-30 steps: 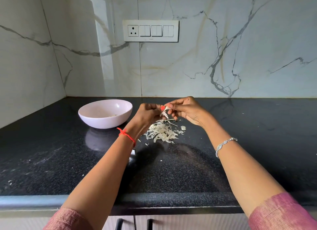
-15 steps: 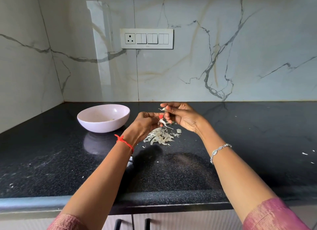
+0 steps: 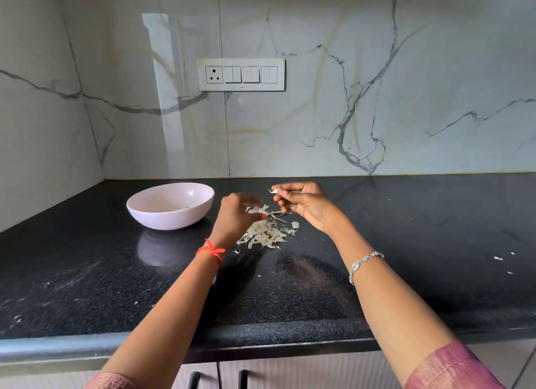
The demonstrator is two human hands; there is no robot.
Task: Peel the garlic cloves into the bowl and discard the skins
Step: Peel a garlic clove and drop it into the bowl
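My right hand [image 3: 304, 204] pinches a small pale garlic clove [image 3: 275, 190] between thumb and fingertips, above the black counter. My left hand [image 3: 236, 219], blurred with motion, holds a strip of papery skin [image 3: 256, 209] at its fingertips, a short way left of the clove. A heap of peeled skins [image 3: 264, 233] lies on the counter just below both hands. The pale pink bowl [image 3: 150, 214] stands to the left of my left hand, with a few small pieces visible inside.
The black granite counter [image 3: 406, 243] meets marble walls at the back and left, forming a corner behind the bowl. A switch panel [image 3: 241, 74] is on the back wall. Small skin flecks [image 3: 498, 258] lie far right. Cabinet handles [image 3: 194, 380] show below the front edge.
My hands have come apart: the left pulled a strip of skin down and left, the right lifted the clove slightly. The camera tilted up, so everything sits lower in view.
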